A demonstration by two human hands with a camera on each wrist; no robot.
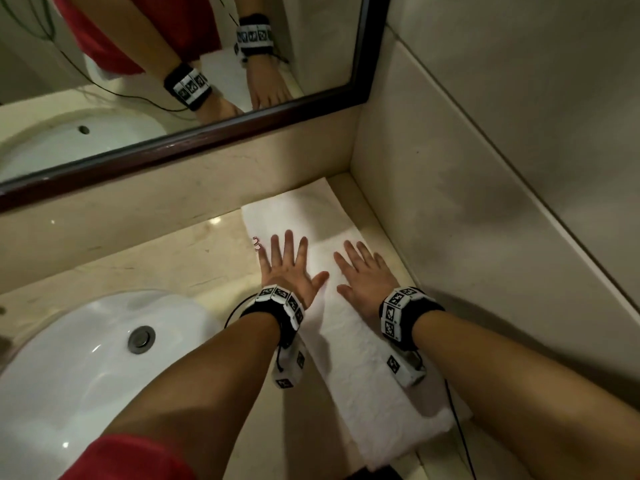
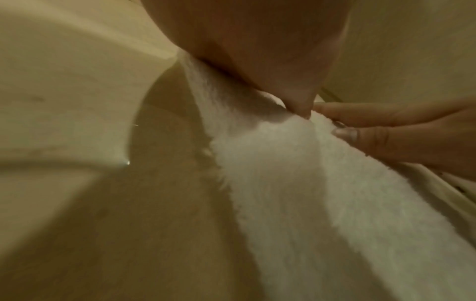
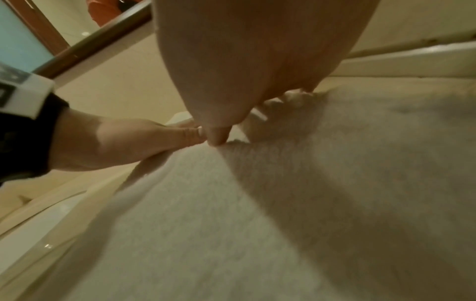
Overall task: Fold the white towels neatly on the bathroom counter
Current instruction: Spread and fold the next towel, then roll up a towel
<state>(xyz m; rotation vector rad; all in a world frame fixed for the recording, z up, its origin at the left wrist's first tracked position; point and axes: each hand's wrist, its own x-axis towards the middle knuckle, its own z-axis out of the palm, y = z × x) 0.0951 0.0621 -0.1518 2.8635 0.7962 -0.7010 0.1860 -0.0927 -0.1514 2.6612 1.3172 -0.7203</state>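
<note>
Both palms are down flat on the towel (image 1: 349, 344), a long white terry strip, thick and fluffy, folded into a narrow band on the counter (image 1: 194, 258) of glossy beige stone; its long axis runs from the front edge near the person away toward the back corner, far end almost at the wall (image 1: 450, 220), close end reaching the counter's front edge. The left hand (image 1: 289, 268) spreads its straight fingers on the strip's left half, gripping nothing; the right hand (image 1: 365, 275) lies just beside it on the right half, fingers likewise straight and pressing, thumbs pointing at each other with a small gap between. At the towel's left edge, by the left fingertips, there is a little red mark, too small to read. Each wrist wears a black band with white blocks printed in black square codes, and a thin black cable trails off the right one. Up close in the left wrist view the pile looks shaggy and soft under the palm. Left of the towel sits the sink (image 1: 69, 368), smooth white, oval, with a round metal drain. Above it a mirror (image 1: 194, 133) in a dark wooden frame shows both hands and a red sleeve
</note>
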